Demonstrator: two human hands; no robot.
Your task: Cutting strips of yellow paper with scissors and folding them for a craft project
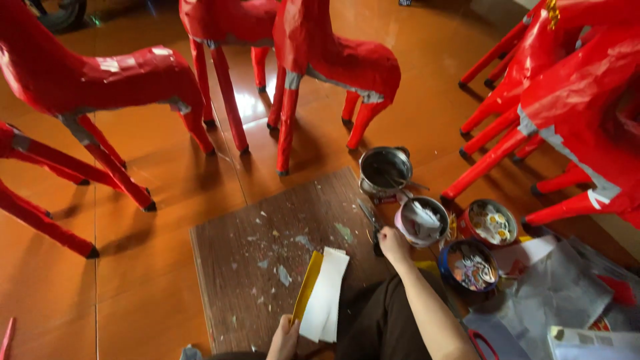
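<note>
Red paper-covered animal figures (100,80) on thin stick legs stand on the orange floor (167,200) well beyond both hands, with more of them crowded at the far right. Nearer, a dark wooden board (247,267) lies flat on the floor, littered with small paper scraps, and both hands work over its near and right edges. At the near edge the left hand (285,339) holds a stack of paper strips (323,295), one yellow and the others white; the fingers appear closed around the stack's near end, though the exact pinch is hidden at the frame's bottom. The stack's long axis runs away from those fingers, leaning slightly right toward the right hand. The right hand (395,245) reaches forward to the board's right edge, its fingers curled downward onto a pair of scissors (371,223), which lie pointing away and slightly left; whether the fingers grip the handles or only rest on them, I cannot tell. The right hand is by far the nearer to the scissors. Just beyond its fingers sits a pink-rimmed tin (423,220), a steel pot (385,169) farther off, and two round tins (492,223) of small bits to the right.
</note>
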